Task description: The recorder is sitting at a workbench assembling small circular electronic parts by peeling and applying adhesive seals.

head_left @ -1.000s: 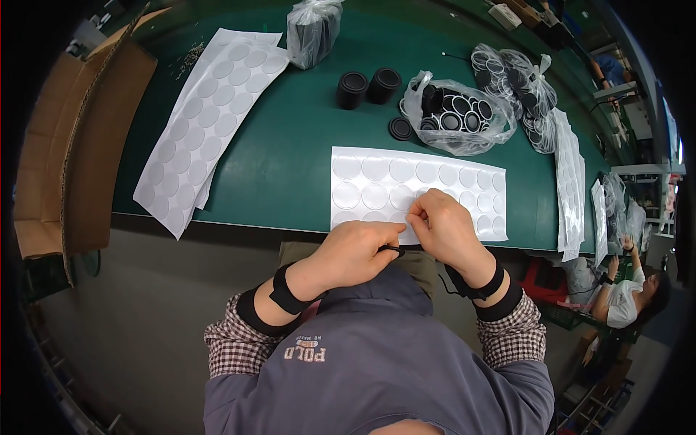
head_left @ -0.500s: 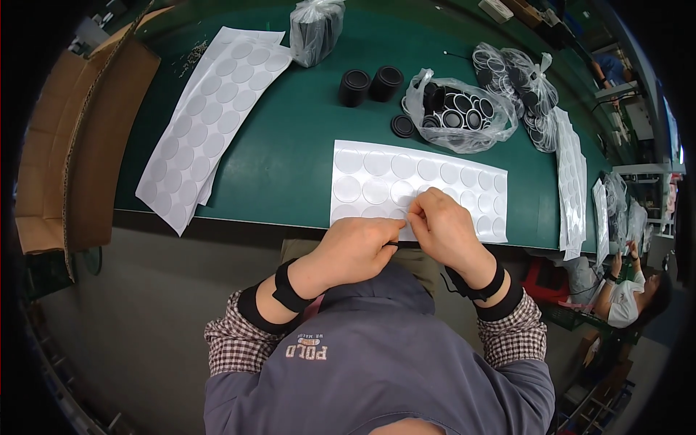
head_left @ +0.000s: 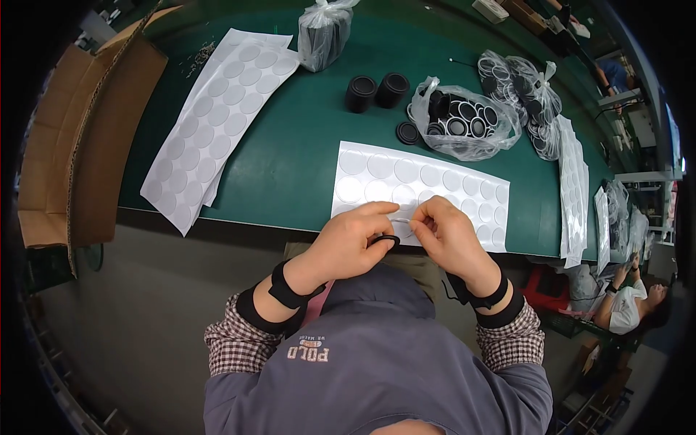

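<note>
Head view: left hand [head_left: 348,243] fingers grip one black ring [head_left: 386,240]; right hand [head_left: 449,232] fingers pinch one clear disc [head_left: 403,220].

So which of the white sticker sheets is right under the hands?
The flat sheet at the table's near edge, centre; the left hand and right hand overlap it. The others lie off to either side.

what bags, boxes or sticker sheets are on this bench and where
Sticker sheet: white, round labels, under the hands.
Second sheet stack: white, far left, angled.
Clear bag: black round caps, far centre-right.
Tied bag: dark contents, far edge.
Cardboard box: brown, open, left end.
</note>
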`<state>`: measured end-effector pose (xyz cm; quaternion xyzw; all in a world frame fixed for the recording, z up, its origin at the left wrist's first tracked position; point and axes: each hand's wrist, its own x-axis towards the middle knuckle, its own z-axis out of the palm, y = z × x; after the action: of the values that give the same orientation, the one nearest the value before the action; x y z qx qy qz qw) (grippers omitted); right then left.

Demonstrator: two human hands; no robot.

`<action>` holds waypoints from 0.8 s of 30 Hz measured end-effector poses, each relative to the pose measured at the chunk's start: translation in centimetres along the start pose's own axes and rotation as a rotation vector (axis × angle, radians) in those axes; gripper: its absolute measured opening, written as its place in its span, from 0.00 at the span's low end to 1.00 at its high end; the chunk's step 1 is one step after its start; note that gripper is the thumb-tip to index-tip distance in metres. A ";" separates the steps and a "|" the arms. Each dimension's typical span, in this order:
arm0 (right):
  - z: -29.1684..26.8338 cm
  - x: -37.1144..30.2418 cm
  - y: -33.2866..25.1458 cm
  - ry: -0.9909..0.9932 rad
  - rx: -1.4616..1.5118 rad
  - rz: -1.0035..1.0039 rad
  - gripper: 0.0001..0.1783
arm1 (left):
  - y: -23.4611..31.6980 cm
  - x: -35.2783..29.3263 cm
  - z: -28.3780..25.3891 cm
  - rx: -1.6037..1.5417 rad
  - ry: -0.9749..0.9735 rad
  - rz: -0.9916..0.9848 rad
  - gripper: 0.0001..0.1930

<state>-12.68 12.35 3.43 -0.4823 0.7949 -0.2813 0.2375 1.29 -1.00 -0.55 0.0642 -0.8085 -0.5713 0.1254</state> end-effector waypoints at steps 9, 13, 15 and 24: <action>-2.0 -0.7 -0.3 0.028 0.214 -0.035 0.04 | 0.8 0.3 -0.1 0.057 -0.059 -0.049 0.04; -3.6 0.1 0.4 0.035 0.490 0.146 0.04 | 0.3 0.6 0.5 -0.255 0.007 -0.144 0.05; -3.9 0.4 1.0 0.019 0.628 0.163 0.05 | 0.6 1.0 0.1 -0.362 0.012 -0.254 0.05; -2.1 0.8 0.7 -0.156 0.907 0.217 0.07 | 0.3 1.9 0.3 -1.015 0.161 -0.504 0.11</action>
<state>-14.84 12.35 4.39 -0.2639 0.6171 -0.5367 0.5113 -0.59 -1.13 -0.09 0.2303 -0.3804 -0.8936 0.0616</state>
